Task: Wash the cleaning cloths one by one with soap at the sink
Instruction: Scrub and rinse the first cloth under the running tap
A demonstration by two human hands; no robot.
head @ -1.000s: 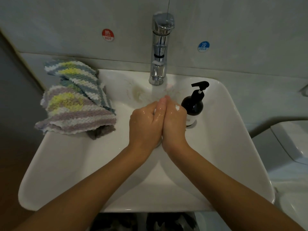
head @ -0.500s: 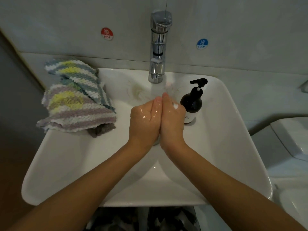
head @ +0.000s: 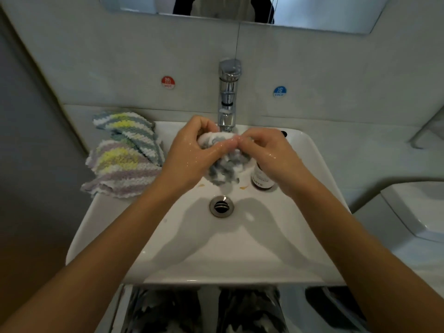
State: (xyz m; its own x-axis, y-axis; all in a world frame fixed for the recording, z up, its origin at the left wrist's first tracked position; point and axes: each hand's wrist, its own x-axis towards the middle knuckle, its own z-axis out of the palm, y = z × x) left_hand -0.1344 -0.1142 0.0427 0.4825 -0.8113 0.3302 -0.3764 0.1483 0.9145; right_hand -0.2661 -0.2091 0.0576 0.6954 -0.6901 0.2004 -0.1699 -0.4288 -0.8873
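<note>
Both hands work one wet cloth (head: 224, 162) under the tap (head: 228, 97), at 12 o'clock from the drain (head: 221, 206). Left hand (head: 189, 152) fingers curl round the bunched grey-white cloth; right hand (head: 266, 150) pinches its upper edge, fingertips meeting the left's. Cloth hangs above the sink (head: 168, 248) basin, not touching it. Two more cloths (head: 125, 155) sit stacked on the rim at 9 o'clock.

Risks: the soap bottle (head: 263, 179) stands just behind the right wrist at 3 o'clock, so a scrub stroke could knock it over. Slippery grip may drop the cloth onto the drain. Splashes could soak the waiting stack, which overhangs the rim and could slide off.
</note>
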